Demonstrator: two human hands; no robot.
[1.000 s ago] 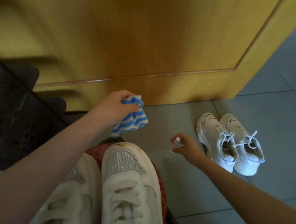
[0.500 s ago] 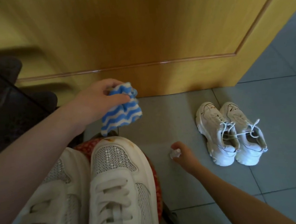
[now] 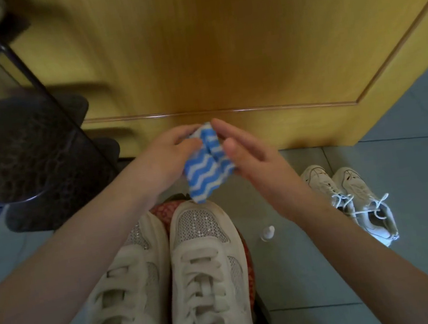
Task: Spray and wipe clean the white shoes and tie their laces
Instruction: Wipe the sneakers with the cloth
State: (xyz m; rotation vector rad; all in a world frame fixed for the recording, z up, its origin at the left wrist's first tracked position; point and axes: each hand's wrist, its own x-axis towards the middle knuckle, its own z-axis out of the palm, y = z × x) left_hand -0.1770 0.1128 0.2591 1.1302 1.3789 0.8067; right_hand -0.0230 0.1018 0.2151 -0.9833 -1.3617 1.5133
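- Left hand (image 3: 168, 157) pinches the blue-and-white wavy-striped cloth (image 3: 206, 173), hanging lengthwise down.
- Right hand (image 3: 256, 161), fingers straight, touches it.
- White lace-up shoes (image 3: 348, 198) point toes at the yellow wooden door (image 3: 220, 52).

Person: left hand (image 3: 168, 157) and right hand (image 3: 257, 167) bare, forearms (image 3: 77, 250) likewise; off-white lace-up trainers (image 3: 201, 258) worn (perforated glittery toes, wide flat laces).

The cloth (image 3: 209, 173) carried wavy blue and white stripes. Below the door (image 3: 220, 52), which was honey-yellow wood with fine grain, the floor (image 3: 411, 163) was pale grey-blue tile. The white shoes (image 3: 319, 183) had white laces (image 3: 344, 197). The large sneakers (image 3: 199, 245) were off-white with dotted mesh toes, over red patterned fabric (image 3: 161, 212). The small bottle (image 3: 267, 233) was white.
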